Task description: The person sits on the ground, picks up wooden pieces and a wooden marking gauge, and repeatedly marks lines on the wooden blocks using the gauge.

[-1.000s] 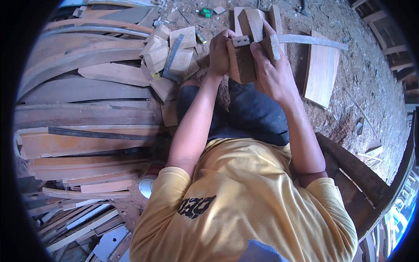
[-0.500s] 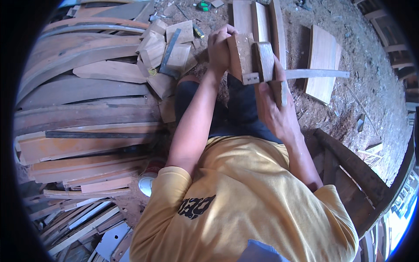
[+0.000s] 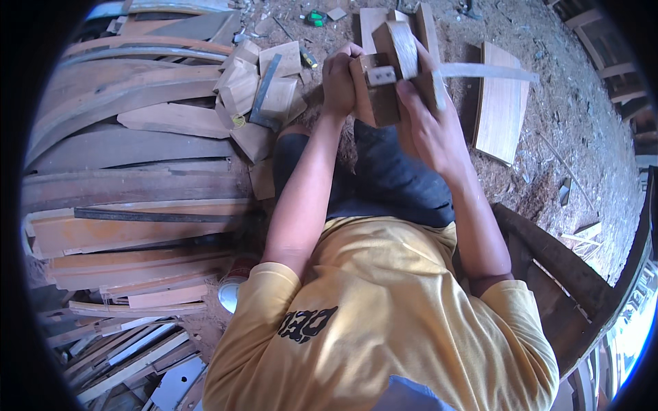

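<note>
My left hand is closed around the left side of a short, thick wooden block, held up over my lap. My right hand grips a wooden marking gauge, its thumb and fingers around the head. The gauge's thin pale beam sticks out far to the right. At its other end, a stub with two small dark spots lies over the block's near face. The gauge's head sits tilted against the block's right side. Part of my left fingers is hidden behind the block.
Curved boards are stacked along the left. Wood offcuts lie beside a flat metal strip, a yellow-black hand tool and a green tape measure. A wide board rests at right, a dark wooden frame nearer, a can left.
My right hand has moved the marking gauge away from me along the block, from its near end farther up, and tilted it. The block has turned slightly; my left hand stays nearly in place.
</note>
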A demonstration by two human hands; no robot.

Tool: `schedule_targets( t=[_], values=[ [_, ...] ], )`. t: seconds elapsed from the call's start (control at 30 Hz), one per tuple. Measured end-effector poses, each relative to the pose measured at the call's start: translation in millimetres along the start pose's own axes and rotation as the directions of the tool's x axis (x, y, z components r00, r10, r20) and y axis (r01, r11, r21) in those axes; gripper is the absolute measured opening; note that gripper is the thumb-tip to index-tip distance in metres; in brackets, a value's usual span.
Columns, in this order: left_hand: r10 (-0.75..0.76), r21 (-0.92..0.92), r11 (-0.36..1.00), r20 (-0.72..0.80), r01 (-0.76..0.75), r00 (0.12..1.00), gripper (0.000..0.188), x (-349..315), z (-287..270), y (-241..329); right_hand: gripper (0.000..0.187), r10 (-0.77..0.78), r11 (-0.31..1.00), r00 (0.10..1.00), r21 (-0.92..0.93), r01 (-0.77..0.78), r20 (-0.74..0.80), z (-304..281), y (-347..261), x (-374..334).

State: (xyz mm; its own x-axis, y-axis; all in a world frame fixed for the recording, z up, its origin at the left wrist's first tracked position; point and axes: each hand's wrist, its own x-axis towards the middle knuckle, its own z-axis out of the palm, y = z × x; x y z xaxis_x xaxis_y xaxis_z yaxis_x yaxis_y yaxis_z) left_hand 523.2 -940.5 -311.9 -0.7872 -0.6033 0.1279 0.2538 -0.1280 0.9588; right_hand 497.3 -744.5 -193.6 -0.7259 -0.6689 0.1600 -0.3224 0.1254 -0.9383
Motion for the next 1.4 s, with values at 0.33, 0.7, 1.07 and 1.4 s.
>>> schedule_targets(
  t=[0.33, 0.7, 1.07, 1.4],
  values=[
    [0.116, 0.233, 0.963, 0.078, -0.132, 0.99, 0.041, -1.1, -4.5, 22.4, 0.062, -0.041, 0.995, 0.997, 0.094, 0.047, -0.06, 25.2, -9.4, 21.8],
    [0.186, 0.265, 0.947, 0.007, -0.181, 0.983, 0.038, -10.5, -4.6, 24.0, 0.069, 0.004, 0.992, 0.999, -0.124, -0.01, -0.046, 26.5, -16.0, 3.7],
    [0.359, 0.405, 0.827, 0.156, -0.391, 0.92, 0.019, 3.6, -20.8, 4.8, 0.076, -0.037, 0.98, 0.997, -0.192, 0.05, 0.071, 25.2, -14.7, -58.8],
    [0.215, 0.276, 0.939, 0.001, -0.207, 0.977, 0.017, 45.5, -55.4, -25.1, 0.07, 0.164, 0.986, 0.986, 0.012, -0.164, 0.018, 0.5, 11.9, -100.6]
  ],
)
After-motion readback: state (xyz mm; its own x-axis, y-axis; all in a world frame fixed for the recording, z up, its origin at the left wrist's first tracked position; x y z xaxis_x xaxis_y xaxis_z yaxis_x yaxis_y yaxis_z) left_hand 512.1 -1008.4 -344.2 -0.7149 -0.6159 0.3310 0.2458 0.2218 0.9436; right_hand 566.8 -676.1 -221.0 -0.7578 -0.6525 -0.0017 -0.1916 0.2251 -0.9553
